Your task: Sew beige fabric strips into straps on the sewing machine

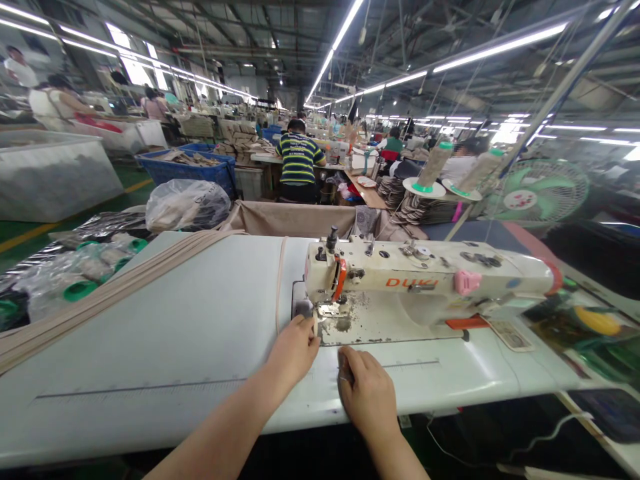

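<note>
A cream sewing machine (430, 283) stands on a white worktable (165, 340). My left hand (295, 350) rests on the table just left of the needle plate (360, 323), its fingers curled together against the plate's edge by the presser foot (327, 310). My right hand (367, 390) lies in front of the plate, fingers bent down onto the table; what they press on is too small to make out. A thin beige strip (279, 287) runs from the back of the table toward my left hand.
A long bundle of beige strips (100, 293) crosses the table's left side. Plastic bags with green-capped thread cones (80, 273) lie at the left. Thread cones (435, 167) and a green fan (543, 193) stand behind the machine. Other people work at far tables.
</note>
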{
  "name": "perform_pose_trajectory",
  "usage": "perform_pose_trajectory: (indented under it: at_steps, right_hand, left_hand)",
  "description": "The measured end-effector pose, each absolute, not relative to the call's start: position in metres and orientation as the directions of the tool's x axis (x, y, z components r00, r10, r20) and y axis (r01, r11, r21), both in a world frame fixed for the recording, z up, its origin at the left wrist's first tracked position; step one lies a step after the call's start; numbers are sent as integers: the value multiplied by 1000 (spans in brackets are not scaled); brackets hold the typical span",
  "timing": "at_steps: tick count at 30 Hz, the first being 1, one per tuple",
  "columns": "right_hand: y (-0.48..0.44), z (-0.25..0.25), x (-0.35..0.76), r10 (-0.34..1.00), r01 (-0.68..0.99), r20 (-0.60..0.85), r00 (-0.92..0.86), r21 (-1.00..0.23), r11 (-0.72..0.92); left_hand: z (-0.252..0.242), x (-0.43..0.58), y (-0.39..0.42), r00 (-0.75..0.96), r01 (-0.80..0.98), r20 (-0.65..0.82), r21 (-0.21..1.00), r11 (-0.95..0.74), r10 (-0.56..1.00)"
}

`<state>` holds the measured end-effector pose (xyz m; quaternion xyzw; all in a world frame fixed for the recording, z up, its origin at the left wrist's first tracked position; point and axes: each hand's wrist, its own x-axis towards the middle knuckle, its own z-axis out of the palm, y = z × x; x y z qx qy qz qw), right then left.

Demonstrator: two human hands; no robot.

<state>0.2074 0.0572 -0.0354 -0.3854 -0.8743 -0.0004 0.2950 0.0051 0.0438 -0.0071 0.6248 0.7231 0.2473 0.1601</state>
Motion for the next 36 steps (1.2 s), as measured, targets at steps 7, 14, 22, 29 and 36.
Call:
perform_pose_trajectory:
  at_steps: [7,14,22,29,36]
  right_hand:
    - [56,-36,208,676,666,521,-521,-247,704]
    - [58,-40,214,693,614,538,-480,-358,704]
    - [43,-29,248,827,392,498,-262,-728,563]
    - [29,-63,327,926,414,208,315,-908,63]
    - [28,-99,451,759,467,27,650,-802,-372]
  left_hand:
    - [-18,27,39,-190,843,59,522,132,980]
    - [-18,30,26,-108,861,26,502,80,994]
    - [3,22,17,-9,926,78,378,-21,997]
    - [-39,5,24,109,858,322,448,-253,941]
    - [-52,-5,29,173,887,394,337,-317,902]
